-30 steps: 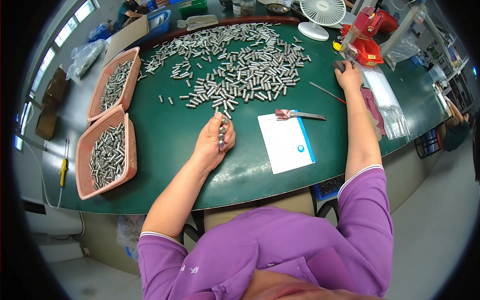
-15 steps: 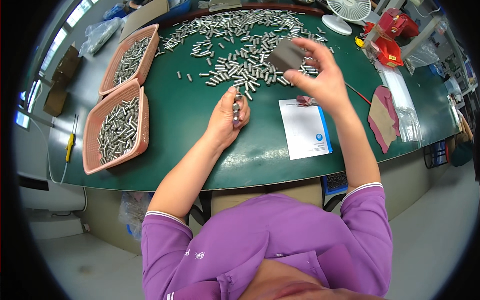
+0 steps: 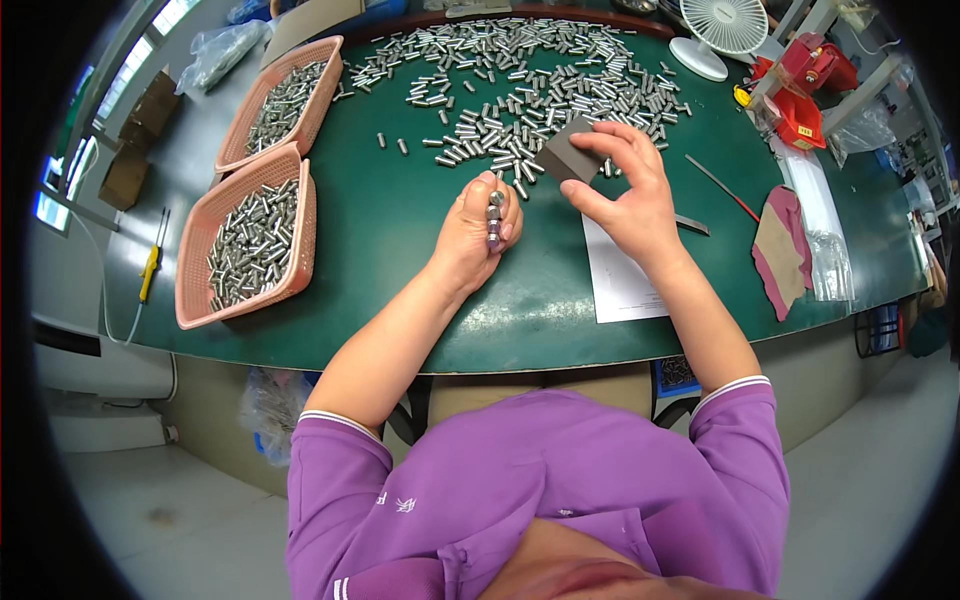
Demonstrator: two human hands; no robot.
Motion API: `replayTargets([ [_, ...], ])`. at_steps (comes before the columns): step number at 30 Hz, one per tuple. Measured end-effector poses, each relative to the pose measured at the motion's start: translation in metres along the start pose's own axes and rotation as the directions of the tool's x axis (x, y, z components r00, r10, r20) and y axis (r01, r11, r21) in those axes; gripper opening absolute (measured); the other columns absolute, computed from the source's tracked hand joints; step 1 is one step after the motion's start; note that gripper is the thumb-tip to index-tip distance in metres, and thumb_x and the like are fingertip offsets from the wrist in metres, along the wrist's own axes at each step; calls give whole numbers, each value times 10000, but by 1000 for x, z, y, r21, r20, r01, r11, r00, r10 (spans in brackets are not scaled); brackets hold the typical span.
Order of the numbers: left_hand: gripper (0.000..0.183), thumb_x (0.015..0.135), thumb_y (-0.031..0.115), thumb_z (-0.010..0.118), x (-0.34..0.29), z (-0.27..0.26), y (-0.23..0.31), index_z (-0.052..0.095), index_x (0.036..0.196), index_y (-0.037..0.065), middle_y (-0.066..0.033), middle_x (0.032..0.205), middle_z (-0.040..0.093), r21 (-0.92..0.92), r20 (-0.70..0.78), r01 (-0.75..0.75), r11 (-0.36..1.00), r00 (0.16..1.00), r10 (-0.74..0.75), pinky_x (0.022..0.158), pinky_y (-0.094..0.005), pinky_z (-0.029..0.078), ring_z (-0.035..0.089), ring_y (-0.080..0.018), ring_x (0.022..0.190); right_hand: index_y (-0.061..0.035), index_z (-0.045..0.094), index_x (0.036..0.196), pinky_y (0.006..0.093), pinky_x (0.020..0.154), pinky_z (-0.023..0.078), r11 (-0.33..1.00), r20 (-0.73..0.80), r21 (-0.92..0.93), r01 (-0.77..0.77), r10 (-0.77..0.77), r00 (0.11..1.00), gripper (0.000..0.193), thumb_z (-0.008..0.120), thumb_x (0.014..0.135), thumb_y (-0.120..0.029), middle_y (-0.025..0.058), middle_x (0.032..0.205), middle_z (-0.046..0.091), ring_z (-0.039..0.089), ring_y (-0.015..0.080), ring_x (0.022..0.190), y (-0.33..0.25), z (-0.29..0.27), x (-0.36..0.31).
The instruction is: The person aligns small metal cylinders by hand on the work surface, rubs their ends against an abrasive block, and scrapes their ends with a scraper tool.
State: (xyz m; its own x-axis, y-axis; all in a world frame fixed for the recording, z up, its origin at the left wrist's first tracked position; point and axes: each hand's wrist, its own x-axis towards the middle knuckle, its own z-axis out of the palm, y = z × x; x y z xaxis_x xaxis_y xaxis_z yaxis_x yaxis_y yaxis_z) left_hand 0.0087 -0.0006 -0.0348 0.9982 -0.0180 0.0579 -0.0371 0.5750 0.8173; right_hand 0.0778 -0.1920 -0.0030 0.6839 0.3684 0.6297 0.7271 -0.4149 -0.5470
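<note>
My left hand (image 3: pixel 465 235) is closed around several short silver metal pins (image 3: pixel 494 222), whose rounded ends show in a row between thumb and fingers. Close to its right, my right hand (image 3: pixel 638 200) grips a dark grey rectangular block (image 3: pixel 572 153) between thumb and fingers, tilted and above the table. The block and the held pins are apart. Just beyond both hands lies a wide spread of loose metal pins (image 3: pixel 500 135). Partly under my right hand and forearm is a white printed sheet (image 3: pixel 617 280).
Two pink plastic baskets, a near one (image 3: pixel 306 240) and a far one (image 3: pixel 333 75), hold metal pins at left. A yellow-handled tool (image 3: pixel 149 272) lies beyond them. At right are a thin red-ended rod (image 3: pixel 725 187), a cloth (image 3: pixel 783 250), a red tool (image 3: pixel 806 65) and a white fan (image 3: pixel 722 25).
My right hand has brought the block lower and nearer my left hand, and now covers part of the sheet. My left hand keeps its hold on the pins. The whole view has shifted slightly.
</note>
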Motion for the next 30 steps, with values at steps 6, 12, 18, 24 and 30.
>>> replayTargets([
  [6,290,980,354,545,1,1,-11,557,1166,133,11,1036,565,-82,-238,97,992,964,-114,611,-231,481,568,-104,810,-178,685,1125,426,984,421,949,171,168,268,-296,940,499,822,649,-233,113,1318,540,507,313,1197,-45,13,-10],
  [12,365,1002,467,495,6,-14,-11,499,899,117,-10,523,409,65,-75,56,996,996,-51,417,-249,280,353,-101,427,-173,690,1094,427,954,445,978,-65,-158,137,-149,987,463,812,650,-221,110,1254,561,504,328,1125,-6,10,6],
  [18,339,1010,423,476,3,-17,-14,552,1033,94,-13,780,567,104,-194,64,993,980,-43,510,-257,442,523,-124,586,-183,680,1133,433,1005,396,944,134,122,307,-322,937,520,823,638,-248,101,1292,552,513,304,1155,-39,16,-9],
  [24,350,1002,429,499,8,-28,-12,549,1082,92,8,758,554,31,-67,71,997,995,-69,436,-235,394,452,-119,478,-179,685,1064,438,949,438,961,-78,-208,180,-200,977,447,816,641,-236,105,1261,552,514,327,1112,2,10,5],
  [30,329,1024,416,478,4,9,-8,531,1057,93,-33,917,591,-60,-365,-23,998,931,0,690,-265,514,597,-134,788,-188,676,1139,435,986,408,957,111,132,259,-274,955,527,830,637,-234,103,1292,542,507,304,1149,-40,19,-13],
])
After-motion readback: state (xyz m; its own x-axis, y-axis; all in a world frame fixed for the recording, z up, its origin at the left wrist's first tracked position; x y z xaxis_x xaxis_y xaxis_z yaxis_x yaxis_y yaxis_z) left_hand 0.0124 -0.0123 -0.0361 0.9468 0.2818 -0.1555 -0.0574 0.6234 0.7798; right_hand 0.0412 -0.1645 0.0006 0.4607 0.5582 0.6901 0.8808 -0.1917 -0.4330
